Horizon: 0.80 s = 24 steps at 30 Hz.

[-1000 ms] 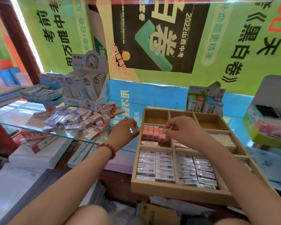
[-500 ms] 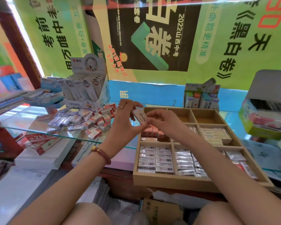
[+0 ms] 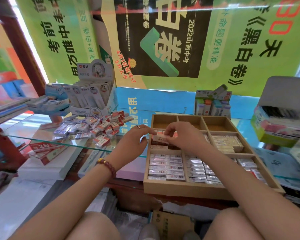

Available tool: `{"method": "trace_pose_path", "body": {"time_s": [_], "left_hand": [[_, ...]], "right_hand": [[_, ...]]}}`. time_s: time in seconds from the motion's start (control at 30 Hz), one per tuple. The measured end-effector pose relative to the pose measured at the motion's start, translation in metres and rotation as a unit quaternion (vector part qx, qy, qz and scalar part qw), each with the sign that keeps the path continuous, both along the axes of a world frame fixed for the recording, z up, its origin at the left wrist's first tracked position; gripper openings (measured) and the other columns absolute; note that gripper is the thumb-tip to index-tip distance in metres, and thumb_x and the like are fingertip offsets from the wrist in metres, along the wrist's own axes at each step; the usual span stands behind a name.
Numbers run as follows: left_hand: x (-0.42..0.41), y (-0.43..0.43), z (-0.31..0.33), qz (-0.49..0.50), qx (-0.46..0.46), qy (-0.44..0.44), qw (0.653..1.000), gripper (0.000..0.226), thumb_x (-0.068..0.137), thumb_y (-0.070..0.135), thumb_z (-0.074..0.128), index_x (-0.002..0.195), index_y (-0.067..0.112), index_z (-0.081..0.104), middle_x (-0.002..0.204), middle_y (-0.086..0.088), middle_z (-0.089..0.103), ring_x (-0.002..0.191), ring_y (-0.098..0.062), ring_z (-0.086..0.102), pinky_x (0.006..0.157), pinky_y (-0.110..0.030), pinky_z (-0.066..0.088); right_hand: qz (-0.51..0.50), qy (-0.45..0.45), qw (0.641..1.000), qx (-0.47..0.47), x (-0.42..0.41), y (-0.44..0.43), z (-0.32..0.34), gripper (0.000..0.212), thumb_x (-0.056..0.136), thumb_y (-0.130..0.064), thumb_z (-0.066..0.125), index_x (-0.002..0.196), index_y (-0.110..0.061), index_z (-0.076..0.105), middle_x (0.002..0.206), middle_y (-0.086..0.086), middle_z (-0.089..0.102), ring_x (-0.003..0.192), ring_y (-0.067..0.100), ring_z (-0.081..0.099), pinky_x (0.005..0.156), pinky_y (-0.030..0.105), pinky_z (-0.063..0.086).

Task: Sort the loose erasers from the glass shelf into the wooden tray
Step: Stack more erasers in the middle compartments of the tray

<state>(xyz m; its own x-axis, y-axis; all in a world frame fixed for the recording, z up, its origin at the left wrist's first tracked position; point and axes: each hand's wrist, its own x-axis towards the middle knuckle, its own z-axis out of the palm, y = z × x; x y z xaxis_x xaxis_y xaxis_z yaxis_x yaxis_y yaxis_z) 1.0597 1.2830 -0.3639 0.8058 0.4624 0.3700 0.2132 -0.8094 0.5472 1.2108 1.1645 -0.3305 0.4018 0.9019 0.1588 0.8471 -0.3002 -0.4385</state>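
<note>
— Lowered since a moment ago: both hands and the small white rectangular eraser, now just over the middle-left compartment of the light wooden compartment tray, above the red-and-white erasers.
— Grips?
— Narrow pinches: the left hand on its left end, the right hand on its right.
— The rest?
— Beyond the tray's left edge, the heap of loose wrapped erasers lies on the clear glass shelf.
</note>
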Motion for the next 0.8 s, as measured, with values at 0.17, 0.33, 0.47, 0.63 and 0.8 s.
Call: {"method": "trace_pose_path", "body": {"time_s": [0.17, 0.33, 0.47, 0.63, 0.8], "left_hand": [[-0.002, 0.001, 0.002, -0.002, 0.025, 0.003, 1.000, 0.035, 0.085, -0.006, 0.045, 0.097, 0.015, 0.069, 0.109, 0.004, 0.061, 0.107, -0.009, 0.050, 0.098, -0.028, 0.039], [-0.001, -0.002, 0.000, 0.000, 0.036, 0.020, 0.999, 0.033, 0.087, -0.001, 0.046, 0.102, 0.017, 0.069, 0.111, 0.004, 0.063, 0.105, -0.009, 0.050, 0.093, -0.021, 0.036], [0.000, -0.002, 0.002, 0.000, 0.053, 0.043, 0.998, 0.031, 0.089, 0.003, 0.047, 0.104, 0.017, 0.070, 0.112, 0.005, 0.064, 0.104, -0.010, 0.051, 0.091, -0.020, 0.036], [0.000, -0.001, -0.001, -0.005, 0.072, 0.071, 0.995, 0.029, 0.091, 0.007, 0.049, 0.107, 0.018, 0.070, 0.116, 0.005, 0.058, 0.107, -0.011, 0.047, 0.092, -0.022, 0.036], [-0.001, 0.005, -0.003, 0.026, 0.057, 0.028, 0.998, 0.025, 0.088, 0.003, 0.051, 0.099, 0.015, 0.070, 0.112, 0.002, 0.059, 0.107, -0.013, 0.050, 0.091, -0.023, 0.038]], "right_hand": [[-0.005, -0.059, 0.998, -0.035, -0.008, 0.003, 0.001, 0.018, 0.088, -0.036, 0.063, 0.104, -0.028, 0.064, 0.101, -0.011, 0.065, 0.090, 0.010, 0.060, 0.068, 0.024, 0.042], [-0.003, -0.062, 0.998, -0.033, -0.010, 0.007, -0.004, 0.013, 0.088, -0.032, 0.064, 0.099, -0.026, 0.064, 0.103, -0.009, 0.062, 0.092, 0.012, 0.059, 0.070, 0.025, 0.042], [0.010, -0.060, 0.996, -0.062, -0.012, 0.009, -0.008, 0.014, 0.085, -0.031, 0.068, 0.098, -0.026, 0.067, 0.099, -0.008, 0.045, 0.091, 0.014, 0.055, 0.069, 0.025, 0.038], [0.005, -0.014, 1.000, 0.002, -0.008, 0.007, -0.003, 0.018, 0.093, -0.019, 0.055, 0.103, -0.027, 0.067, 0.107, -0.006, 0.049, 0.094, 0.013, 0.055, 0.074, 0.025, 0.044], [-0.028, 0.047, 0.994, 0.090, 0.000, -0.001, 0.010, 0.025, 0.093, -0.009, 0.049, 0.092, -0.022, 0.069, 0.098, -0.006, 0.051, 0.084, 0.012, 0.056, 0.079, 0.026, 0.046]]}}
